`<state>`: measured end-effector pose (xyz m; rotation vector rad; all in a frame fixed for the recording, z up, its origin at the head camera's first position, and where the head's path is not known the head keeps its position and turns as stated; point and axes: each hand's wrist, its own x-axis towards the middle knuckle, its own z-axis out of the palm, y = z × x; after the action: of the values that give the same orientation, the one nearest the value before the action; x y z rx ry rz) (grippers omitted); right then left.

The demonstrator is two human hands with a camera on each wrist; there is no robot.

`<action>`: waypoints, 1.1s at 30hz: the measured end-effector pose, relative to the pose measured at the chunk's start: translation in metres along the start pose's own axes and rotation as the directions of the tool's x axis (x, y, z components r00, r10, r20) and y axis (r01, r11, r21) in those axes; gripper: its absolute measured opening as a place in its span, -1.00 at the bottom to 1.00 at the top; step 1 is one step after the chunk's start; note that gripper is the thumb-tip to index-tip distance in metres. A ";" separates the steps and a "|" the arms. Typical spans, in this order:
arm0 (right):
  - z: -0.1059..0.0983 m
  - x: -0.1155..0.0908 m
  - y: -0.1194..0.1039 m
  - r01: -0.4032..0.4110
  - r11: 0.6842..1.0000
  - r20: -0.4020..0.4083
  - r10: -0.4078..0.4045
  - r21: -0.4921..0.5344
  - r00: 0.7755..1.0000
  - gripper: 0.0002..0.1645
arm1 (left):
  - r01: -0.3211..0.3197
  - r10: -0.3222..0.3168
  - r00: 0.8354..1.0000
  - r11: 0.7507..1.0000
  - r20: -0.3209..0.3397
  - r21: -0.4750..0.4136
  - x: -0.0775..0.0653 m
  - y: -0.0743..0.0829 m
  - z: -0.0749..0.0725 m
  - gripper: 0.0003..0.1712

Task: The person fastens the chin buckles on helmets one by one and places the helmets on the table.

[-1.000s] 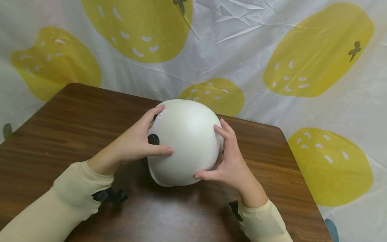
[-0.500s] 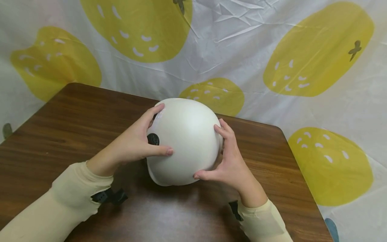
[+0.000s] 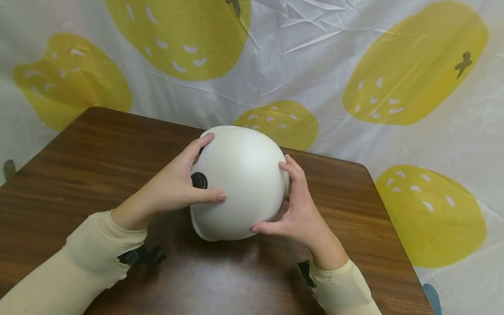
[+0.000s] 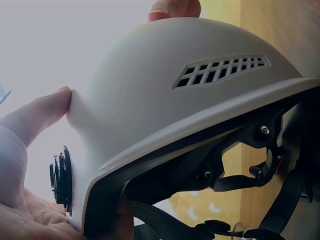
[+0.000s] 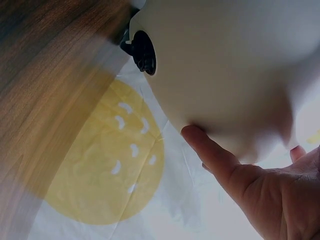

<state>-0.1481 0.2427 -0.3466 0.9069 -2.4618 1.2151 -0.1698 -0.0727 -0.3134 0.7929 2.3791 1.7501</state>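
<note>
Both hands hold a smooth white helmet [image 3: 244, 175] over the middle of the table. On its left, my left hand [image 3: 173, 183] grips the shell with the thumb across the top and the fingers at the rim, beside a round black fitting [image 3: 199, 180]. My right hand [image 3: 301, 210] grips the opposite side, thumb toward the near edge. In the left wrist view, a slatted vent [image 4: 220, 71] shows in the shell, and black straps [image 4: 287, 200] hang under the rim. A second black fitting [image 5: 144, 52] appears in the right wrist view.
The dark wooden table [image 3: 71, 175] spreads out around the helmet, its far edge close behind. A white cloth with yellow fruit prints [image 3: 315, 65] hangs behind and to the right. Black straps [image 3: 141, 256] sit at the sleeve cuffs.
The helmet has shifted very slightly up in the head view, toward the far edge. Both hands keep nearly the same hold on it.
</note>
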 end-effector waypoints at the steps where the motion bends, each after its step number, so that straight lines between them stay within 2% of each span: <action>1: 0.000 0.000 0.000 0.002 1.000 0.000 -0.002 -0.001 1.000 0.63 | -0.001 0.001 1.000 1.000 -0.002 0.007 0.000 0.000 0.000 0.44; 6: 0.000 0.000 -0.001 0.005 1.000 0.004 -0.005 -0.010 1.000 0.63 | 0.016 -0.016 1.000 1.000 -0.006 0.001 0.000 0.001 -0.001 0.43; 13: -0.001 0.000 -0.002 -0.018 1.000 0.005 0.018 0.009 1.000 0.64 | 0.023 -0.022 1.000 0.997 0.018 -0.075 0.002 -0.002 -0.004 0.43; 15: -0.001 0.000 -0.002 -0.023 1.000 0.004 0.023 0.006 1.000 0.64 | 0.056 -0.054 0.998 0.993 0.022 -0.107 0.002 -0.002 -0.004 0.47; 17: -0.001 0.000 -0.002 -0.028 1.000 0.003 0.028 0.003 1.000 0.64 | 0.114 -0.113 0.993 0.985 0.018 -0.133 0.002 -0.001 -0.005 0.55; 21: -0.002 0.000 -0.002 -0.029 1.000 0.000 0.029 -0.008 1.000 0.64 | 0.224 -0.226 0.974 0.953 0.011 -0.204 0.003 0.001 -0.006 0.62; 23: -0.002 0.000 -0.002 -0.027 1.000 0.001 0.027 -0.013 1.000 0.64 | 0.235 -0.236 0.971 0.942 0.025 -0.240 0.004 0.001 -0.006 0.55; 30: -0.002 -0.001 0.000 -0.025 0.999 0.000 0.025 -0.024 1.000 0.64 | 0.215 -0.186 0.975 0.921 0.119 -0.325 0.008 -0.006 -0.007 0.13; 33: -0.002 0.000 0.000 -0.023 0.999 0.002 0.024 -0.023 1.000 0.64 | 0.211 -0.176 0.976 0.917 0.132 -0.338 0.009 -0.009 -0.006 0.06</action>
<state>-0.1481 0.2448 -0.3455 0.8761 -2.4895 1.1919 -0.1830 -0.0764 -0.3177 0.5564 1.9251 1.9209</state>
